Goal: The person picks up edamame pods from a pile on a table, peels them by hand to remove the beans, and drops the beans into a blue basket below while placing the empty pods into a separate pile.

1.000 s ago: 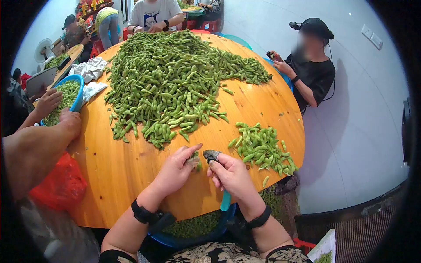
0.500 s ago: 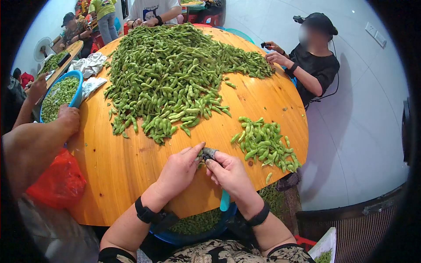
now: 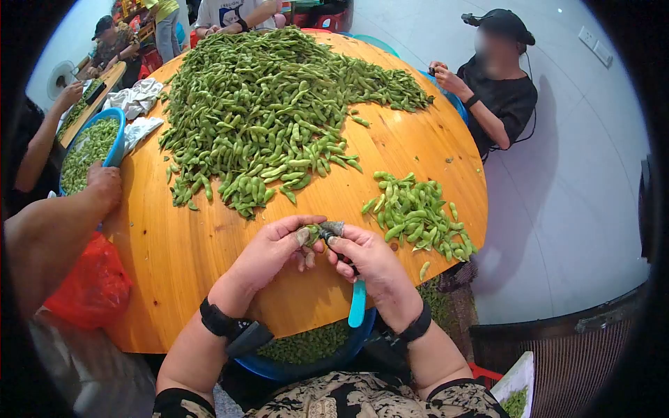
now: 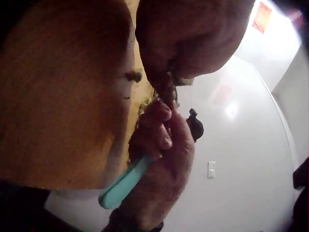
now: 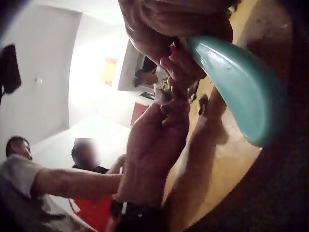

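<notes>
Above the near part of the round wooden table [image 3: 209, 292], my two hands meet in the head view. My left hand [image 3: 263, 252] pinches a green soybean pod [image 3: 311, 235] between thumb and fingers. My right hand [image 3: 380, 263] grips a tool by its teal handle [image 3: 357, 304], which sticks out below the palm; its working end is hidden among the fingers. A grey-black wrap [image 3: 334, 228] covers the right index fingertip, right beside the pod. The teal handle [image 5: 241, 87] looms large in the right wrist view, where the left fingers touch the right ones.
A big heap of pods [image 3: 258, 111] covers the far table; a smaller pile [image 3: 418, 216] lies to the right. Below the near edge stands a blue basin [image 3: 362, 341] of greens. Another person's arm [image 3: 63, 209] reaches to a blue tub [image 3: 118, 143] at left. A red bag [image 3: 90, 285] hangs there.
My left hand has come across to the right hand, and the pod now sits against the tool hand's wrapped fingertip. The left fingers have curled more. The person at right has drawn both hands together.
</notes>
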Motion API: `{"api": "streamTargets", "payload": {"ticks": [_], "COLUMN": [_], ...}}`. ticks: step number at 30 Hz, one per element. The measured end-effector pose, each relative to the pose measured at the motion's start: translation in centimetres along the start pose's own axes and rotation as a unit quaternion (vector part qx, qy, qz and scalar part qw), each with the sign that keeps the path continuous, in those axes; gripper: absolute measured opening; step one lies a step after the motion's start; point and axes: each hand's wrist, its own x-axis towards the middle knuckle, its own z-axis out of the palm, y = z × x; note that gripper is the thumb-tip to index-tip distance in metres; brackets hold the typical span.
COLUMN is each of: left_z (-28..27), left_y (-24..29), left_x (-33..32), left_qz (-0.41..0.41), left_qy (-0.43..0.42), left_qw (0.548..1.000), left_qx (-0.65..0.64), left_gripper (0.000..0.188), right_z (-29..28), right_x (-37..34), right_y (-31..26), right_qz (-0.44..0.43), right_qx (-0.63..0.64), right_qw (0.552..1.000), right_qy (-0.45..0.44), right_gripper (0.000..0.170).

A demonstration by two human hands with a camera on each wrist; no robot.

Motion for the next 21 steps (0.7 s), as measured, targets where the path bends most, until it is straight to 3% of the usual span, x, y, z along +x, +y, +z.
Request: {"api": "streamTargets", "payload": {"ticks": [2, 5, 8, 10, 14, 21], "left_z": [0.5, 1.3, 1.8, 1.6, 1.2, 2.3], "left_y": [0.0, 0.3, 0.9, 0.4, -0.5, 0.4], "left_x": [-0.1, -0.3, -0.6, -0.5, -0.5, -1.2], "left_qz": [-0.013, 0.004, -0.007, -0.053, -0.069, -0.089], "left_qy": [0.009, 0.058, 0.067, 0.019, -0.018, 0.045], "left_qw": [1.0, 0.994, 0.994, 0.99, 0.982, 0.984], "left_qx": [-0.019, 0.088, 0.081, -0.128, -0.172, -0.148], "left_gripper": [0.032, 0.029, 0.026, 0.028, 0.03, 0.027], "right_z": [0.6, 1.3, 1.4, 1.8, 1.8, 0.5], "right_x": [-0.2, -0.3, -0.3, -0.8, -1.8, -2.3], "right_y": [0.4, 0.9, 1.8, 1.8, 1.6, 0.8], "right_qz": [-0.072, -0.109, -0.138, -0.141, -0.141, -0.173], "right_qx": [-0.088, -0.14, -0.127, -0.121, -0.075, -0.056], "right_qw": [0.993, 0.982, 0.979, 0.979, 0.982, 0.979], "right_qy": [0.038, 0.069, 0.082, 0.083, 0.097, 0.095], "right_gripper": [0.012, 0.012, 0.011, 0.01, 0.013, 0.019]}}
